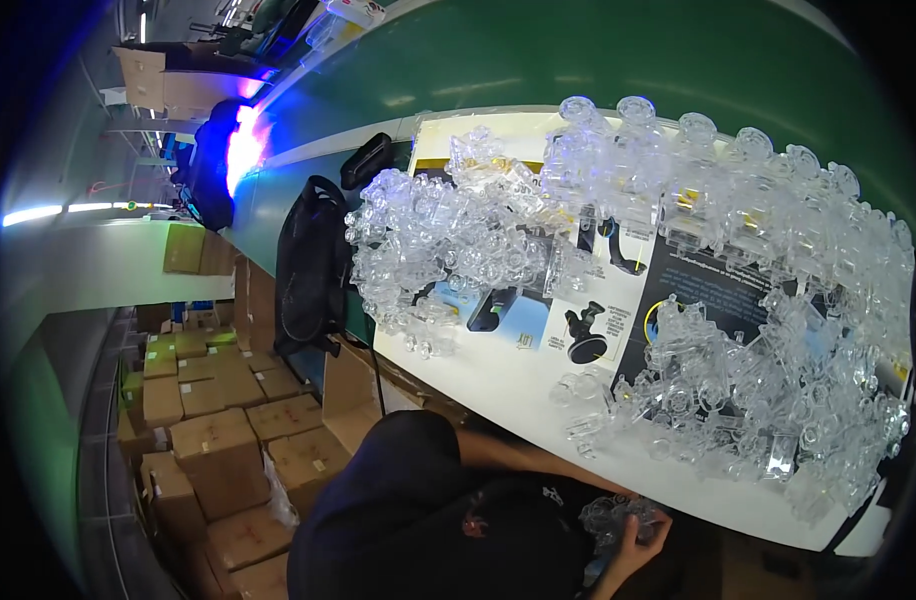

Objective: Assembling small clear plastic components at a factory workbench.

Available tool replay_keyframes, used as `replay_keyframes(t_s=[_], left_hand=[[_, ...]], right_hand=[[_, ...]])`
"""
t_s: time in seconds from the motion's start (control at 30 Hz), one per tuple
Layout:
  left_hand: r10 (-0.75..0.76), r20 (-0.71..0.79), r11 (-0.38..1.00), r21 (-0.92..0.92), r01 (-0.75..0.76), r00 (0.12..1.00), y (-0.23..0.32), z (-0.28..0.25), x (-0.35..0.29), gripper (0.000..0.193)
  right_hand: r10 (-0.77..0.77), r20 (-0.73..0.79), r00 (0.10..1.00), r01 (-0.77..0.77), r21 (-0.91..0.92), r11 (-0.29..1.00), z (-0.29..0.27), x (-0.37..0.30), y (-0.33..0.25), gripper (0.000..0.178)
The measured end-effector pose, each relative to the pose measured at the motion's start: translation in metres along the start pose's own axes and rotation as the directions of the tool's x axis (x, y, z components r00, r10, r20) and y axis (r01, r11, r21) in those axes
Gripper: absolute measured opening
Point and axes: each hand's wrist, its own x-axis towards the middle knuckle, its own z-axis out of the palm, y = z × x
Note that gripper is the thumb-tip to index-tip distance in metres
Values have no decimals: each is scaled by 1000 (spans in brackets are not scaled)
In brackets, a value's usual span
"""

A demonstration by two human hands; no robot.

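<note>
Low at the table's near edge, my right hand (646,543) has its fingers curled round a clear plastic part (603,517), held in front of my dark shirt. My left forearm (523,457) reaches in from the left along the edge toward the same part. The left hand's fingers are hardly visible there, so its grip does not show. On the table just beyond lies a loose heap of clear plastic parts (718,375). A few more clear pieces (581,388) sit near the edge, closest to my hands.
A printed cardboard sheet (518,385) covers the white tabletop. Another transparent heap (448,240) lies left, and a row of clear assemblies (698,190) stands behind. A black bag (313,265) is at the table's left end. Cardboard boxes (218,450) stack on the floor.
</note>
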Motion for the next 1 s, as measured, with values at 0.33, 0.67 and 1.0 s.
replay_keyframes(t_s=[0.33, 0.67, 1.0], left_hand=[[-74, 112, 991, -105, 86, 991, 12, 2, -1, 9], [-35, 167, 999, 1, 35, 985, 41, 5, -28, 18], [107, 194, 985, 114, -131, 975, 64, 17, -50, 21]], right_hand=[[27, 90, 996, -37, 113, 993, 4, -3, -20, 34], [-72, 117, 991, 66, 51, 997, -1, -26, -5, 30], [-190, 7, 982, 185, 194, 963, 5, -59, -6, 33]])
